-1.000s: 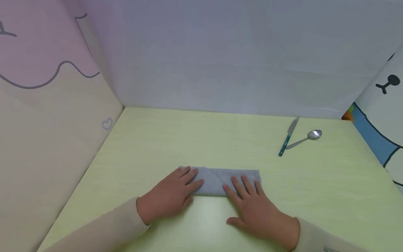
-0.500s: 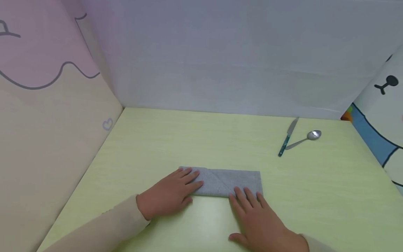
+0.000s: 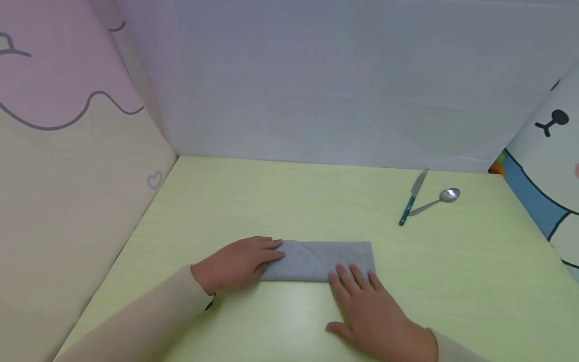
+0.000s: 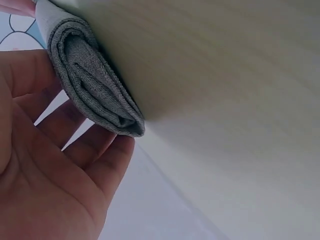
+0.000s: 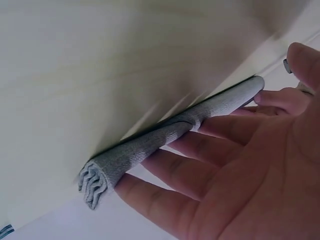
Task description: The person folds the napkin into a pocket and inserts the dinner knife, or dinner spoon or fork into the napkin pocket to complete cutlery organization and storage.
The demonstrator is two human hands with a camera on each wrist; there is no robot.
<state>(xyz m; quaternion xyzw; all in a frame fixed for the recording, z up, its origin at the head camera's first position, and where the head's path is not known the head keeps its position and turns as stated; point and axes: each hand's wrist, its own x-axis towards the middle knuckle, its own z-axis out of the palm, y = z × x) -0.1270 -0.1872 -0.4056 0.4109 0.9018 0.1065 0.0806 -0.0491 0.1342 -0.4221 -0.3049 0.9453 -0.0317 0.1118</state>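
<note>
A grey cloth (image 3: pixel 312 260), folded into a flat strip of several layers, lies crosswise on the table before me. My left hand (image 3: pixel 239 262) rests on its left end, fingers extended over the top. The layered, rolled end of the cloth (image 4: pixel 95 80) shows in the left wrist view, with the fingertips of the left hand (image 4: pixel 55 160) against it. On the cloth's near edge toward the right lie the straight, spread fingertips of my right hand (image 3: pixel 373 311), thumb held apart. In the right wrist view the right hand's fingers (image 5: pixel 175 170) touch along the cloth.
A knife (image 3: pixel 413 197) with a dark green handle lies at the back right of the pale yellow-green table (image 3: pixel 253 201). Beside it is a metal spoon (image 3: pixel 448 195), its handle end close to the knife. Printed panels (image 3: pixel 316 90) stand behind and at both sides.
My right hand has slid back toward me, from over the cloth to its near edge. The left hand has shifted slightly left, to the cloth's end. Knife and spoon stay put.
</note>
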